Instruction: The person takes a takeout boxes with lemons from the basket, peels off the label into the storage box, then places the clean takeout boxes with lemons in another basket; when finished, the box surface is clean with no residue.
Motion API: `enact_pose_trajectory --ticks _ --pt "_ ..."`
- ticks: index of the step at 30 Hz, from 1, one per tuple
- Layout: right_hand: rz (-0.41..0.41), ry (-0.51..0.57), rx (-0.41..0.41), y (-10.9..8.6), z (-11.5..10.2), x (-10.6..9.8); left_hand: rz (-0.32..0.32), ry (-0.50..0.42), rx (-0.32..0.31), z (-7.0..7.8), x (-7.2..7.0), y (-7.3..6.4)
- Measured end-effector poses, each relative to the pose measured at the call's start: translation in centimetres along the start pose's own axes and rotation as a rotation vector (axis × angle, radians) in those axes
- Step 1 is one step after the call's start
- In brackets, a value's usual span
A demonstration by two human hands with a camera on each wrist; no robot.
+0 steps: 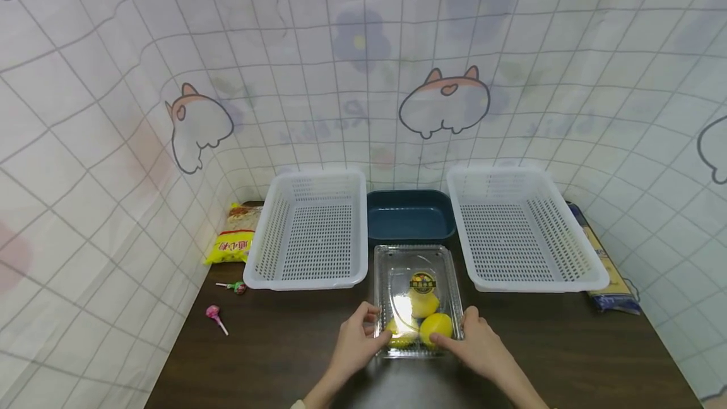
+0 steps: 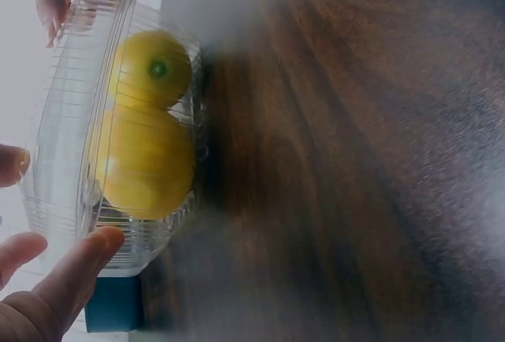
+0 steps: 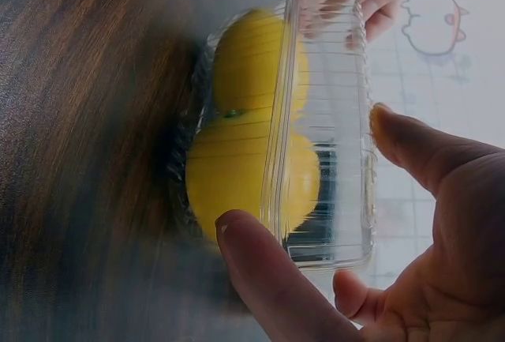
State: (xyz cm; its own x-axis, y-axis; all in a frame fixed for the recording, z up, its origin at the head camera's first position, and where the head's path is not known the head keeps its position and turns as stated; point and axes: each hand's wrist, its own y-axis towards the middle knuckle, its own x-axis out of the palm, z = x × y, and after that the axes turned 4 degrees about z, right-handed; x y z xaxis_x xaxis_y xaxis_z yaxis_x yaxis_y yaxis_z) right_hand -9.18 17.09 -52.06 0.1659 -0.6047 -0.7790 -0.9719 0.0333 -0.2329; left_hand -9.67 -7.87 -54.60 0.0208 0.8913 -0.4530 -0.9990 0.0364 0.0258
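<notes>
A clear plastic clamshell box with a gold-and-black label on its lid lies on the dark table in front of me. Inside it, several yellow lemons are gathered at the near end. My left hand holds the box's left side near the front, thumb over the lid. On the opposite side my right hand grips the box likewise, its thumb on top. Both wrist views show the lid down over the lemons, with fingertips at the rim seam.
Behind the box stands a dark blue tray, between a left white basket and a right white basket. Two lollipops and a yellow snack bag lie at left. A blue-and-tan packet sits beside the right basket.
</notes>
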Motion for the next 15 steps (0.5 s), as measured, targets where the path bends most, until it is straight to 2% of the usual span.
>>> enact_pose_trajectory --ticks 7,12,15 --pt "0.007 -0.062 -0.025 0.4 -0.6 -0.2 -0.03 -0.015 -0.038 -0.4 -0.2 0.5" --pt "0.015 -0.212 -0.052 0.5 -0.9 -0.8 -0.02 -0.038 -0.065 -0.6 -0.1 0.3" --pt "0.058 -0.314 -0.092 0.6 -1.6 -1.7 -0.009 -0.036 -0.067 -0.6 0.1 0.2"
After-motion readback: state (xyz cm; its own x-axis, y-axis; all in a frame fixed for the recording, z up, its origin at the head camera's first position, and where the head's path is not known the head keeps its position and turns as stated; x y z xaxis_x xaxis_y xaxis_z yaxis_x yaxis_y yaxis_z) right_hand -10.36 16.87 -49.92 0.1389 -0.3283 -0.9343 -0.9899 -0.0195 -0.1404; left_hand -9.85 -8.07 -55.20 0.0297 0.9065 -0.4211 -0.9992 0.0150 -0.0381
